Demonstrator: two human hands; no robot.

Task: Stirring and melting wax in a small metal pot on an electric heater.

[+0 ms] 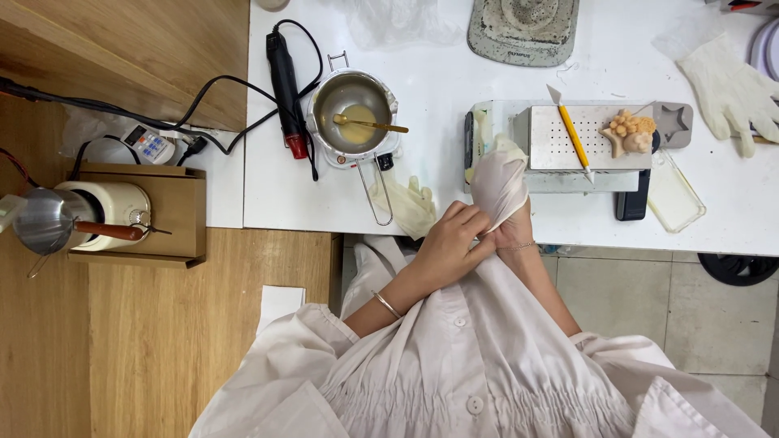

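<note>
Two hands are meeting at the near edge of the white bench (438, 81), where a thin white glove (497, 180) is being drawn onto the right hand (513, 231). The glove is covering the fingers and part of the palm, its fingertip end lying against a pale metal block (588, 136) at mid-bench. The left hand (450, 242) is pinching the glove's cuff between thumb and fingertips and pulling it toward the wrist; the right hand's fingers are hidden inside, so their spread cannot be told. Judged from this, the gloving step is roughly half done, and the next move seems to call for a firm, even pull on the cuff without tearing the thin material. A small pot (353, 118) holding pale liquid and a spoon is standing left of centre, a second glove (406, 204) is lying limp at the near edge, and a yellow-handled tool (572, 134) is resting on the block.
</note>
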